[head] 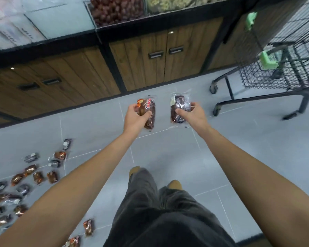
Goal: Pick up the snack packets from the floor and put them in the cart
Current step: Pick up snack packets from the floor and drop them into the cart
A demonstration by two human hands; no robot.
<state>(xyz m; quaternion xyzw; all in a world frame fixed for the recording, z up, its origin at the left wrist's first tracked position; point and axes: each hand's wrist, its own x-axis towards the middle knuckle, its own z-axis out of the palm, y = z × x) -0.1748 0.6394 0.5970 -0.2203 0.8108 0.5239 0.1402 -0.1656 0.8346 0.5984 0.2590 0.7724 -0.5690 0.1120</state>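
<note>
Nearest: my dark trousers [159,220] and two tan shoes [175,184], standing on the grey tiled floor [168,148]. Item, loose packets [38,177], still on the floor at my left: I count about seventeen, brown-orange ones and dark ones mixed. The count is unsure, because several overlap, motion blurs them, and the frame edge cuts the scatter. All of these are left to do. Item, left grip [135,116], arm stretched forward: clenched round one red-labelled packet [149,109], thumb across its face, held in the air clear of the floor. Item, right grip [194,114], likewise stretched out: grasping one dark packet [179,107] by its side, also in the air. The two held packets sit side by side and apart. Tally in hand: two, one per grip. Beyond them, one wooden cabinet [141,59] with four door handles in view. Item, one wire cart [275,72], far right, well apart from both grips, with two green fittings on its frame. I cannot tell through the mesh whether any packet already lies in its basket. Farthest, two bins [118,9] of loose goods, one reddish and one pale. My judgement: this pair is lifted but not yet delivered, and most of the job remains.
</note>
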